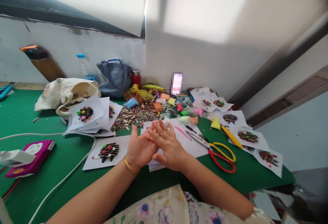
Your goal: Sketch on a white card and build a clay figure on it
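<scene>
My left hand (139,147) is palm up with its thumb stretched out and a yellow bracelet (130,166) at the wrist. Across its fingers lies my right hand (172,148), palm down, with straight fingers. Anything between the two palms is hidden. Beneath and behind them are white paper sheets (191,148), with a pink plastic tool (183,133) and a black pen (190,128) on top. To the right rest scissors (215,148) with one red and one yellow handle. On the left, a card (89,159) carries a hedgehog shape (109,152) of sunflower seeds and coloured balls.
Sunflower seeds (133,116) are heaped behind my hands, beside bags of coloured clay (184,113). Seed-picture cards (248,136) line the right edge; more are stacked at left (87,114). A white cable (61,183) and a purple box (38,157) lie on the green table (23,114).
</scene>
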The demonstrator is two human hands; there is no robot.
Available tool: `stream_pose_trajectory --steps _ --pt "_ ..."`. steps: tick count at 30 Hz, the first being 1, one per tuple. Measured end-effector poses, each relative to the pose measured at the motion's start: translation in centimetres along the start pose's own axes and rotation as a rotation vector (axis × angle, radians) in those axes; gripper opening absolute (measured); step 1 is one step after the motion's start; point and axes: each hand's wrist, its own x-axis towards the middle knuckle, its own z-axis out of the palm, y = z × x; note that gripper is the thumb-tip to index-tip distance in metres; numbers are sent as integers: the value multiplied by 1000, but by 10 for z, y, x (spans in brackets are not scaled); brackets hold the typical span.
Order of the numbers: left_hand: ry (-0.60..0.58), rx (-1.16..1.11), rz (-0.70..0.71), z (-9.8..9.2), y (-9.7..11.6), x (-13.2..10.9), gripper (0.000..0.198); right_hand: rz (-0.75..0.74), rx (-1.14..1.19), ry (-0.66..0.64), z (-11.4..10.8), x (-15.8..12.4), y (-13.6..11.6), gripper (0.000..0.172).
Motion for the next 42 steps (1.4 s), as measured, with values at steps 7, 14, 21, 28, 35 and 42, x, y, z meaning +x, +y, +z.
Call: stream_pose_trajectory --steps 7,14,21,28,35,42 --pt "66 -61 21 0 1 1 78 245 182 188 0 0 4 28" --pt "24 -30 32 1 0 2 75 257 336 274 9 5 6 7" --pt "391 656 293 -23 5 19 39 341 222 170 -12 -8 75 6" --pt "124 1806 490 -43 -1 27 30 336 205 13 12 -17 100 7" --pt "32 2142 464 -41 -9 25 45 350 206 8 18 -16 99 6" --pt "-12 2190 431 -41 -11 25 43 369 156 9 20 -19 98 4"
